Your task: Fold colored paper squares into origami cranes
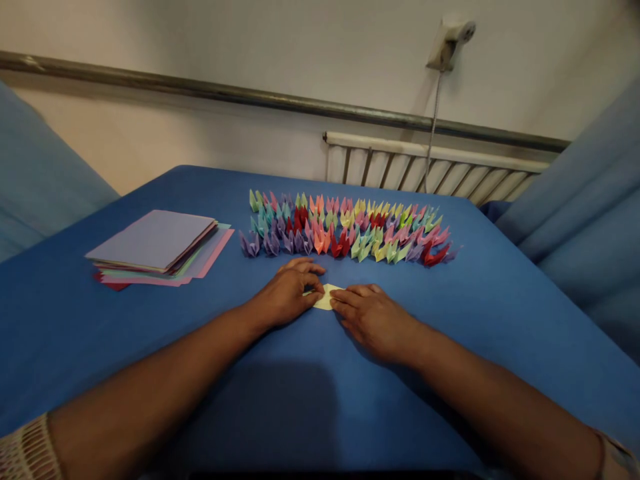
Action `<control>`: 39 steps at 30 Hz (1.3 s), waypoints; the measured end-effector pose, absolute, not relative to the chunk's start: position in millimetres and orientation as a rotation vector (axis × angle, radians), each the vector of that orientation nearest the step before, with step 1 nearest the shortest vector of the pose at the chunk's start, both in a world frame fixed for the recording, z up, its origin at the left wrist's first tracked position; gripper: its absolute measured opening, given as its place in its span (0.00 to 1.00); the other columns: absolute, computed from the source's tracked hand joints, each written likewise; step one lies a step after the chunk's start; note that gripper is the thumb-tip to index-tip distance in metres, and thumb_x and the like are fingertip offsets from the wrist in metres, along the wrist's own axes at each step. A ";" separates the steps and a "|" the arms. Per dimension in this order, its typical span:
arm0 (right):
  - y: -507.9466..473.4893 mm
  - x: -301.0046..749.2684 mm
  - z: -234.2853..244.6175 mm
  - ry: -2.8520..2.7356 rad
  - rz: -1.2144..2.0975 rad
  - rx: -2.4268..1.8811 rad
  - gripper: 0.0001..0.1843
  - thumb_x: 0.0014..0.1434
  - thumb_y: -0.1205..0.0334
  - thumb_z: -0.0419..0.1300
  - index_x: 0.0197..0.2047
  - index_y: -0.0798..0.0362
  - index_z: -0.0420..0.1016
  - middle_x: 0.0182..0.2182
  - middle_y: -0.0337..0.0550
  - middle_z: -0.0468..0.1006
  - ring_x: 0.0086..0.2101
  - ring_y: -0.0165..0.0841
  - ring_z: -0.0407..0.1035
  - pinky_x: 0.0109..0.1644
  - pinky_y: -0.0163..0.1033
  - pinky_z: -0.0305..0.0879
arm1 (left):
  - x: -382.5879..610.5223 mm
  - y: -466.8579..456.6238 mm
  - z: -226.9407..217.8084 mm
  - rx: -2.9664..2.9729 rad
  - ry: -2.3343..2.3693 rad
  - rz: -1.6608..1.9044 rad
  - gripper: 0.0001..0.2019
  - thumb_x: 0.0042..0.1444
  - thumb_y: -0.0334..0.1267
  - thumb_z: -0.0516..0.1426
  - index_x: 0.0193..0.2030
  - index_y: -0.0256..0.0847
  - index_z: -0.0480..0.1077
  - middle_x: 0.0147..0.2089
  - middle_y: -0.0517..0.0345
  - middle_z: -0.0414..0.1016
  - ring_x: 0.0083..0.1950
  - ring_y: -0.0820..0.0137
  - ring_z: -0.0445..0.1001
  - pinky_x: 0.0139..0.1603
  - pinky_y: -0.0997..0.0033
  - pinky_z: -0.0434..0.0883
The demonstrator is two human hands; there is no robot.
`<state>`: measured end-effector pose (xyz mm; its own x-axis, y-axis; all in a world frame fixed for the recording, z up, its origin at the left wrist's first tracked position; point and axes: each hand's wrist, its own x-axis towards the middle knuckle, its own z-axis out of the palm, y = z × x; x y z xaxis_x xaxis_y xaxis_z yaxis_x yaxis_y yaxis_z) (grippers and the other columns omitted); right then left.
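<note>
A small piece of folded pale yellow paper (326, 298) lies on the blue-covered table, between my two hands. My left hand (287, 291) has its thumb and index finger closed on the left end of the paper, while its other fingers reach out beyond it. On the opposite side, my right hand (377, 320) presses its fingertips together onto the right end. Both ends of the paper are partly hidden under my fingers. Just past my hands stand several rows of folded paper cranes (341, 244) in many colours.
A stack of coloured paper sheets (155, 240) lies at the left on the blue table cover (280, 413). Behind the table are a wall rail (240, 95), a radiator (400, 167) and a socket (445, 47) with a hanging cord. Blue curtains (590, 200) flank both sides.
</note>
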<state>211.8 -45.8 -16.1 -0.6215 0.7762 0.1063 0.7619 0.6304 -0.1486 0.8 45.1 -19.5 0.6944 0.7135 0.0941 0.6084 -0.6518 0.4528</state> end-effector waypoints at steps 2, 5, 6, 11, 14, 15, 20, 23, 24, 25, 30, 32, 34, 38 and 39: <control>-45.1 212.2 -15.7 -2.684 0.147 -1.280 0.21 0.67 0.62 0.50 0.61 0.53 0.67 0.61 0.45 0.68 0.53 0.44 0.64 0.53 0.50 0.59 | -2.8 44.7 -16.0 2.577 0.991 0.329 0.06 0.57 0.37 0.59 0.39 0.43 0.78 0.57 0.54 0.73 0.64 0.58 0.62 0.65 0.53 0.57; -43.5 212.1 -15.0 -2.656 0.179 -1.282 0.19 0.67 0.62 0.50 0.60 0.51 0.68 0.60 0.44 0.70 0.52 0.42 0.64 0.52 0.49 0.58 | -3.2 40.4 -9.4 2.678 0.880 0.322 0.09 0.59 0.41 0.58 0.43 0.44 0.77 0.53 0.55 0.75 0.59 0.61 0.66 0.62 0.56 0.59; -42.5 212.2 -14.9 -2.638 0.191 -1.286 0.19 0.68 0.63 0.50 0.59 0.50 0.69 0.59 0.44 0.71 0.52 0.41 0.64 0.52 0.49 0.57 | -2.1 38.1 -7.1 2.712 0.835 0.321 0.09 0.60 0.42 0.58 0.44 0.45 0.77 0.51 0.56 0.76 0.56 0.62 0.68 0.60 0.57 0.60; -33.0 214.7 -19.2 -2.539 0.207 -1.302 0.15 0.67 0.61 0.53 0.53 0.49 0.74 0.51 0.43 0.77 0.50 0.39 0.65 0.52 0.48 0.55 | 5.0 27.8 0.3 2.865 0.753 0.234 0.08 0.62 0.40 0.56 0.41 0.42 0.75 0.39 0.56 0.77 0.45 0.65 0.71 0.58 0.55 0.58; -25.4 217.2 -25.2 -2.511 0.200 -1.298 0.13 0.67 0.60 0.54 0.51 0.49 0.76 0.49 0.43 0.78 0.48 0.39 0.66 0.51 0.47 0.54 | 5.6 26.5 0.1 2.891 0.754 0.230 0.08 0.63 0.38 0.55 0.40 0.42 0.75 0.38 0.57 0.77 0.43 0.66 0.71 0.59 0.55 0.57; -23.3 217.6 -27.2 -2.508 0.194 -1.289 0.12 0.67 0.60 0.54 0.50 0.48 0.76 0.48 0.43 0.78 0.47 0.38 0.66 0.50 0.46 0.54 | 5.4 26.6 -0.3 2.886 0.756 0.229 0.08 0.63 0.38 0.54 0.40 0.42 0.75 0.38 0.57 0.77 0.42 0.66 0.71 0.57 0.56 0.58; -18.5 218.2 -33.4 -2.471 0.158 -1.265 0.11 0.67 0.61 0.54 0.46 0.50 0.77 0.46 0.42 0.79 0.44 0.37 0.66 0.49 0.46 0.54 | 5.7 25.8 -2.0 2.926 0.769 0.201 0.10 0.64 0.38 0.53 0.38 0.42 0.74 0.37 0.58 0.76 0.40 0.67 0.72 0.56 0.58 0.60; -18.4 219.8 -34.9 -2.445 0.191 -1.236 0.10 0.66 0.59 0.56 0.46 0.51 0.76 0.46 0.43 0.79 0.44 0.37 0.67 0.50 0.45 0.54 | 7.7 23.2 -2.2 2.989 0.768 0.172 0.11 0.65 0.35 0.50 0.37 0.41 0.74 0.36 0.58 0.76 0.39 0.68 0.72 0.60 0.55 0.57; -18.3 220.5 -35.4 -2.438 0.205 -1.223 0.10 0.65 0.59 0.57 0.46 0.51 0.76 0.46 0.43 0.79 0.44 0.37 0.67 0.50 0.45 0.54 | 8.4 22.3 -2.0 3.011 0.768 0.149 0.11 0.65 0.34 0.50 0.37 0.40 0.74 0.35 0.58 0.76 0.39 0.68 0.72 0.60 0.54 0.57; -18.0 221.0 -35.8 -2.430 0.215 -1.212 0.10 0.65 0.59 0.57 0.46 0.51 0.76 0.46 0.43 0.79 0.44 0.37 0.67 0.50 0.45 0.54 | 9.1 21.4 -1.8 3.029 0.771 0.129 0.12 0.64 0.33 0.49 0.37 0.40 0.73 0.36 0.58 0.76 0.39 0.68 0.72 0.60 0.54 0.57; -15.6 219.2 -36.9 -2.399 0.210 -1.242 0.08 0.66 0.62 0.55 0.43 0.51 0.76 0.42 0.44 0.80 0.43 0.36 0.67 0.50 0.45 0.53 | 12.0 19.4 -2.1 2.945 0.876 0.182 0.09 0.61 0.34 0.52 0.36 0.39 0.73 0.36 0.55 0.75 0.40 0.65 0.71 0.51 0.60 0.64; -15.1 216.4 -36.3 -2.392 0.196 -1.278 0.09 0.67 0.63 0.54 0.42 0.52 0.75 0.40 0.44 0.79 0.41 0.36 0.67 0.49 0.44 0.54 | 13.3 20.0 -3.5 2.852 0.955 0.218 0.08 0.60 0.34 0.52 0.35 0.39 0.72 0.36 0.54 0.74 0.38 0.66 0.70 0.44 0.64 0.65; -15.0 213.2 -35.2 -2.380 0.182 -1.325 0.08 0.67 0.63 0.54 0.41 0.53 0.75 0.38 0.45 0.79 0.41 0.36 0.67 0.48 0.44 0.54 | 14.6 21.2 -5.5 2.776 1.016 0.247 0.08 0.60 0.35 0.52 0.35 0.39 0.72 0.35 0.54 0.74 0.37 0.66 0.70 0.42 0.65 0.65; -14.3 208.1 -33.1 -2.357 0.163 -1.426 0.08 0.66 0.62 0.53 0.40 0.53 0.74 0.36 0.45 0.78 0.40 0.37 0.67 0.47 0.43 0.54 | 16.3 24.3 -8.8 2.691 1.084 0.301 0.10 0.61 0.39 0.52 0.34 0.39 0.73 0.34 0.55 0.74 0.36 0.66 0.70 0.40 0.66 0.64; -13.8 207.4 -32.7 -2.354 0.159 -1.446 0.09 0.67 0.62 0.53 0.40 0.53 0.74 0.36 0.45 0.78 0.40 0.37 0.67 0.47 0.42 0.54 | 16.5 25.1 -9.2 2.673 1.098 0.311 0.10 0.61 0.39 0.52 0.34 0.39 0.72 0.34 0.55 0.74 0.36 0.66 0.70 0.39 0.66 0.64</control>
